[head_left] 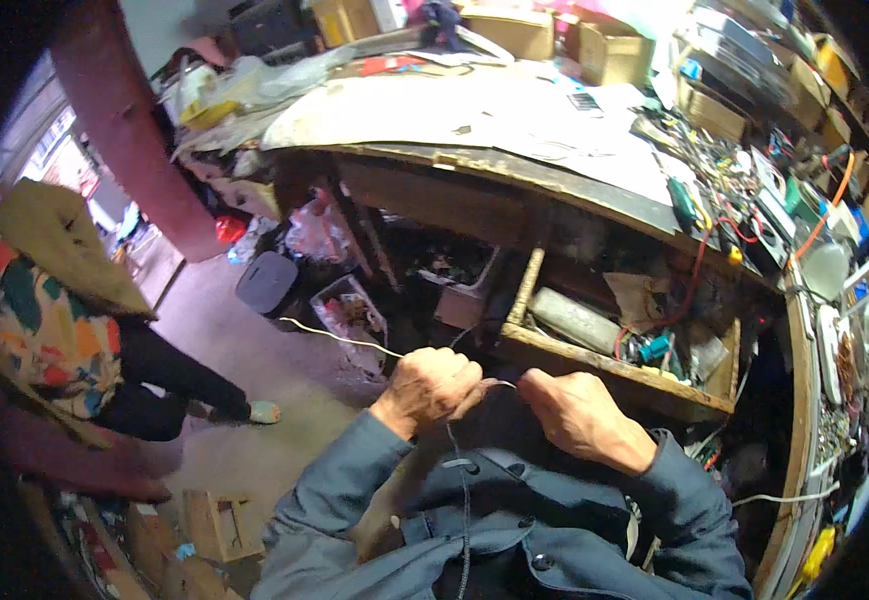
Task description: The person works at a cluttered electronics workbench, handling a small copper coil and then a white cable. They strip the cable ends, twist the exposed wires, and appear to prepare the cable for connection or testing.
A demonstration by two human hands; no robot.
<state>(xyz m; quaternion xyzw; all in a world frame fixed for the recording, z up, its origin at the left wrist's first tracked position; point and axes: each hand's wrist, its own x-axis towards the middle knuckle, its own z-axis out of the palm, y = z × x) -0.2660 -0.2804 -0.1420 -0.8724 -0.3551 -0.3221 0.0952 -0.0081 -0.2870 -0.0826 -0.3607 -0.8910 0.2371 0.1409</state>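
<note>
A thin pale cord point(345, 338) runs out to the left from my left hand point(433, 388), whose fingers are closed around it. Between my two hands a short stretch of the cord bows upward. My right hand point(577, 412) is closed as well, pinching the cord's other part at its fingertips. Both hands are held in front of my dark jacket point(425, 530), a little apart. A dark drawstring point(466, 500) hangs down below my left hand. What lies inside my fists is hidden.
Ahead stands a cluttered workbench point(375, 115), with tools and wires heaped at right. Its open drawer point(615, 365) holds a grey cylinder point(575, 318) and small parts. Boxes and a dark bin point(267, 283) sit on the floor. Another person point(65, 320) stands at left.
</note>
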